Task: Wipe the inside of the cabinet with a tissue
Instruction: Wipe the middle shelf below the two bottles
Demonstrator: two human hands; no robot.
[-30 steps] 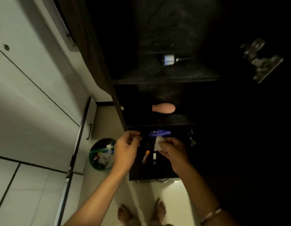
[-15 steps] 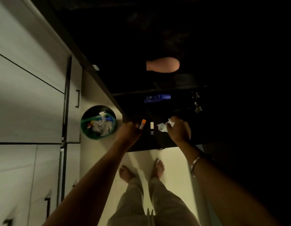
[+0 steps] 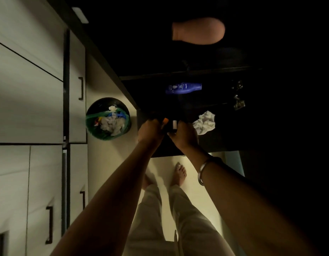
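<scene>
The dark cabinet (image 3: 233, 139) stands open in front of me, its inside dim. A crumpled white tissue (image 3: 205, 122) lies loose on the lower shelf, just right of my right hand (image 3: 184, 134). That hand reaches onto the shelf with its fingers curled on a small white tube (image 3: 174, 124). Beside it, my left hand (image 3: 151, 129) grips an orange-capped tube (image 3: 165, 120), of which only the cap shows. The fingertips of both hands are hidden in the dark.
A blue lotion bottle (image 3: 184, 88) lies further back on the same shelf, and a peach vase (image 3: 198, 31) on the shelf above. Metal clips (image 3: 238, 103) sit at the right. A round bin (image 3: 108, 119) full of rubbish stands on the floor left of the cabinet, beside white drawers (image 3: 28, 100).
My view has tipped down towards the floor. The right hand has let go of the tissue, which now lies on the shelf, and both hands have closed on the small tubes.
</scene>
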